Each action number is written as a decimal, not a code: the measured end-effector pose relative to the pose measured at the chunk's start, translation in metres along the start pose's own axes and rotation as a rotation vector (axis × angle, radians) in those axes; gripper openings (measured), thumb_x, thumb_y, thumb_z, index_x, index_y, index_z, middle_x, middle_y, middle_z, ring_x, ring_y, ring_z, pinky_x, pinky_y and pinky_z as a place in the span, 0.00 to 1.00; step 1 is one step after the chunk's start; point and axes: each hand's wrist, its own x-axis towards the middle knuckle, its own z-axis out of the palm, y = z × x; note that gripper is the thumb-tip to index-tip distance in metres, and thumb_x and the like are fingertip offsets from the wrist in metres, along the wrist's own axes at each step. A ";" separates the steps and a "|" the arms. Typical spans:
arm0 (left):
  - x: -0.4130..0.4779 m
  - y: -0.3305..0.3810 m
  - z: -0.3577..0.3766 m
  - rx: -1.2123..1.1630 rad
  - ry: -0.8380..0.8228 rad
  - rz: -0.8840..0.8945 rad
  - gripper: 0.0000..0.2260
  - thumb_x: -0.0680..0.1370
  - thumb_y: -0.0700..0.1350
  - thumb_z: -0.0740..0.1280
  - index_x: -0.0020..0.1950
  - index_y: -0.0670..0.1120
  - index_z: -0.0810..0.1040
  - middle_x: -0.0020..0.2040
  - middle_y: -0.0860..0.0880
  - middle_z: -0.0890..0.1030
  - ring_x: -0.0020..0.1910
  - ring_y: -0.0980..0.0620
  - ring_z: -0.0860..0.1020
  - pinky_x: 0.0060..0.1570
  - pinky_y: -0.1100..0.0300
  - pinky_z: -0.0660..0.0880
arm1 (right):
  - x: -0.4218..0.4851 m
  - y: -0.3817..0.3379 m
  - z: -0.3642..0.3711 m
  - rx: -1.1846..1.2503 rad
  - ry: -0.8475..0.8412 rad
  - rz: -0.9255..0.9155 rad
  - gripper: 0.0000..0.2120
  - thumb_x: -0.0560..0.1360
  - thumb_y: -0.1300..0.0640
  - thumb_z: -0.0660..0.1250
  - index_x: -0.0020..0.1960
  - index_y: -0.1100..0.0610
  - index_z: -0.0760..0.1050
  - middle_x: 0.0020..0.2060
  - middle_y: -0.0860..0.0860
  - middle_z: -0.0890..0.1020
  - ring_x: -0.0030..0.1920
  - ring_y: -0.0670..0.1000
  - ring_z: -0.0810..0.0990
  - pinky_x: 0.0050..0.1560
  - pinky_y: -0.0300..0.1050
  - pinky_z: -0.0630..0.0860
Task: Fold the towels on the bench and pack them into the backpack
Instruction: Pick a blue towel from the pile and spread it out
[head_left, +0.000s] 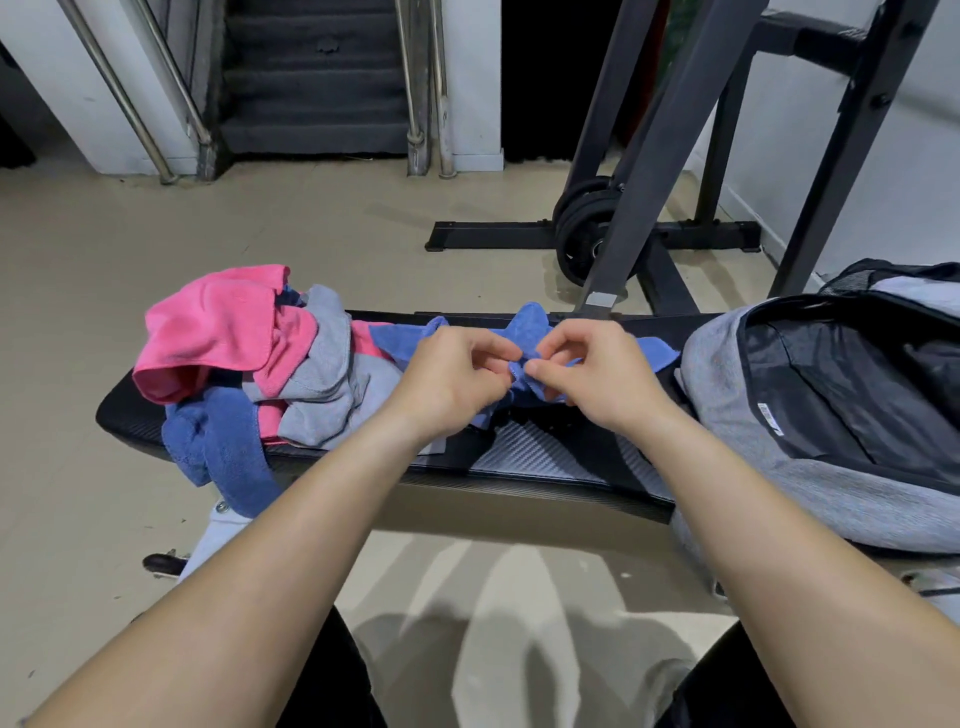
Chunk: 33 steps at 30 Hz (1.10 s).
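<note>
Pinching a blue towel (524, 332) with both hands, I hold it bunched over the middle of the bench (540, 457). My left hand (457, 376) nips one edge between thumb and fingers; my right hand (592, 376) nips the edge just beside it, fingertips almost meeting. A pile (260, 364) of pink, grey and blue towels sits unfolded on the bench's left end, one blue towel hanging over the near edge. On the right end the grey backpack (831, 415) lies unzipped, its dark inside showing.

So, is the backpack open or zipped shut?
Open. The grey backpack lies with its main compartment gaping and its dark lining visible.
</note>
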 end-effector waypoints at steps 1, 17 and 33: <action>-0.001 0.001 0.000 0.006 -0.009 0.010 0.11 0.74 0.34 0.69 0.50 0.50 0.83 0.36 0.57 0.83 0.34 0.66 0.79 0.56 0.62 0.72 | -0.001 -0.001 0.003 -0.009 -0.009 -0.009 0.06 0.73 0.57 0.76 0.41 0.54 0.79 0.31 0.49 0.84 0.31 0.46 0.83 0.32 0.34 0.74; -0.001 -0.004 -0.001 0.266 0.201 0.191 0.06 0.73 0.48 0.74 0.40 0.59 0.82 0.40 0.57 0.79 0.37 0.60 0.76 0.43 0.55 0.76 | -0.003 -0.001 0.009 0.139 -0.072 0.042 0.03 0.74 0.59 0.75 0.44 0.55 0.81 0.36 0.52 0.86 0.41 0.54 0.86 0.42 0.50 0.82; 0.001 -0.008 -0.004 0.415 0.077 0.161 0.04 0.77 0.54 0.70 0.43 0.57 0.80 0.40 0.62 0.80 0.37 0.60 0.76 0.37 0.57 0.73 | -0.002 0.006 -0.001 0.086 -0.136 -0.082 0.04 0.74 0.57 0.75 0.42 0.51 0.81 0.34 0.46 0.83 0.36 0.46 0.80 0.41 0.49 0.78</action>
